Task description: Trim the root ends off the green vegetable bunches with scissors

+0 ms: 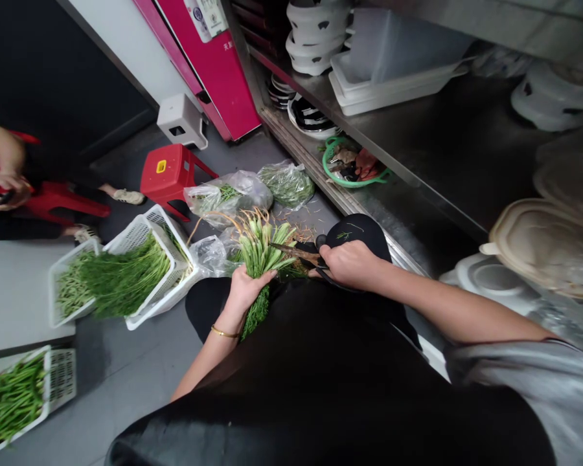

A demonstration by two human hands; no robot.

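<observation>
My left hand [247, 288] is closed around a bunch of feathery greens [258, 251], its pale stem ends and thin brown roots pointing away from me. The leafy part hangs below my fist, over my lap. In my right hand [352, 264] is a pair of scissors [296, 252] with dark handles and rusty-looking blades. Those blades reach left to the stems, near the root ends; whether they are cutting I cannot tell. Brown root trimmings [305, 232] lie on the floor just beyond.
White baskets [140, 320] of greens stand to the left, another basket [61, 375] nearer. Ahead are plastic bags [287, 184] of greens, a red stool [162, 171] and a grey stool [181, 120]. A metal shelf [418, 129] runs along the right. Another person's hand [12, 184] shows far left.
</observation>
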